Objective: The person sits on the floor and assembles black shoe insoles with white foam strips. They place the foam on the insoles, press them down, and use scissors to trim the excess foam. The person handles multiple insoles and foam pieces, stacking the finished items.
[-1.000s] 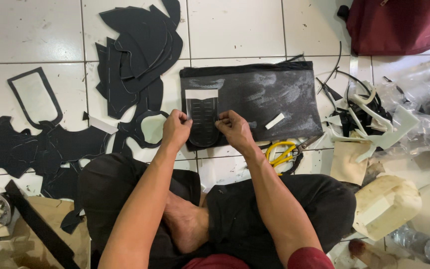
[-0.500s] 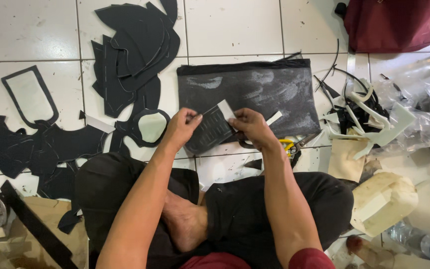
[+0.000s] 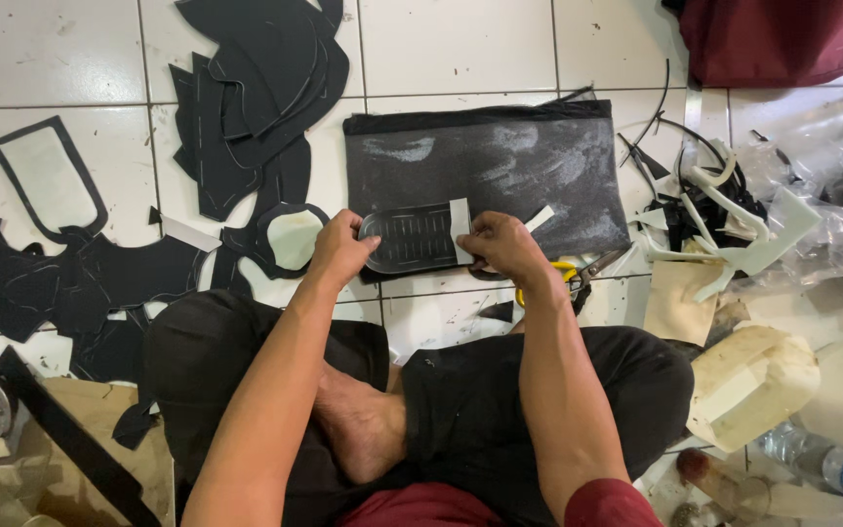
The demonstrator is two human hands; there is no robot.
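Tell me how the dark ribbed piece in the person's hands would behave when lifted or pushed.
The ribbed piece looks thin and flat, so it is probably light. Left hand and right hand grip opposite ends, hinting it may flex. Flat-sided, it should slide, not roll.

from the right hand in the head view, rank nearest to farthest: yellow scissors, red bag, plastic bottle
From the right hand:
1. Yellow scissors, on the floor just beside the wrist, to its right.
2. Red bag, at the top right corner.
3. Plastic bottle, lying at the bottom right.
The bag and bottle are nearly level.
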